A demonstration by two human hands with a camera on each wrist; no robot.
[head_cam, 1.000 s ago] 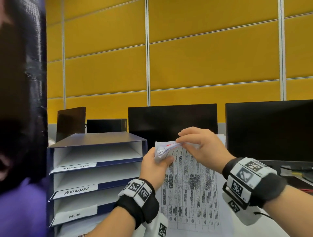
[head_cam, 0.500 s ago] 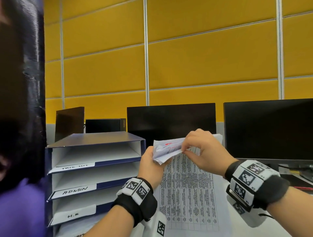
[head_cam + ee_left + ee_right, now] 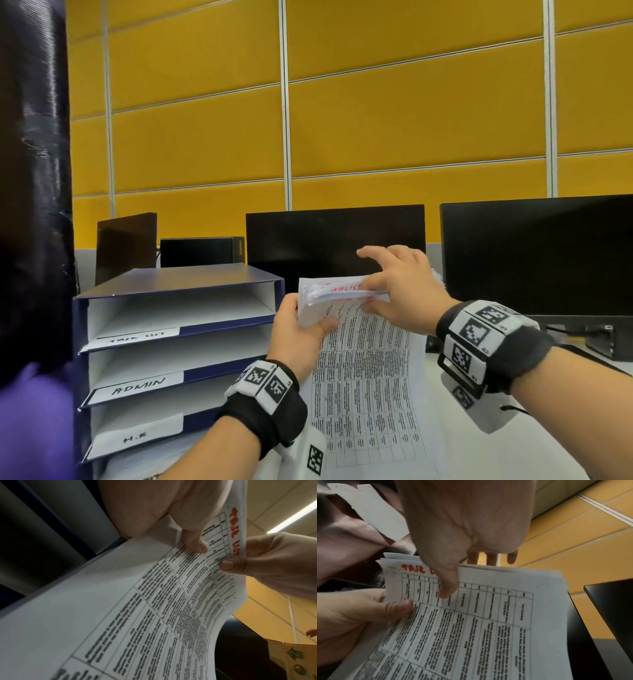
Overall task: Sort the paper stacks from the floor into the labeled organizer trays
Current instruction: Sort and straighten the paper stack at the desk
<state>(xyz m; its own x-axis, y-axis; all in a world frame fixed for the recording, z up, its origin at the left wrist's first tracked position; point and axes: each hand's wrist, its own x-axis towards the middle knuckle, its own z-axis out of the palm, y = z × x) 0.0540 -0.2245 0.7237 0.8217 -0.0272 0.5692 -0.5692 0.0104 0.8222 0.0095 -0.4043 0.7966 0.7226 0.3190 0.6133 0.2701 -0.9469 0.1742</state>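
A stack of printed table sheets point(image 3: 370, 377) stands upright in front of me, with "TASK LIST" in red at its top point(image 3: 413, 568). My left hand point(image 3: 298, 329) grips its upper left edge, thumb on the front page point(image 3: 397, 607). My right hand point(image 3: 400, 291) pinches the top edge, thumb on the front point(image 3: 228, 566) and fingers behind, the index finger raised. The top sheets are bent forward. Left of the hands stands the blue organizer point(image 3: 178, 284) with trays labelled TASK LIST point(image 3: 137, 337), ADMIN point(image 3: 138, 385) and H.R point(image 3: 135, 438).
Two dark monitors point(image 3: 335, 240) point(image 3: 534, 253) stand behind the papers against a yellow panelled wall. A black box point(image 3: 202, 251) and a dark board point(image 3: 125, 246) sit behind the organizer. A large dark shape point(image 3: 34, 171) fills the left edge of the head view.
The curled top of the stack has been flattened out, so the red heading now shows. My right hand has slid right along the top edge and lifted its index finger.
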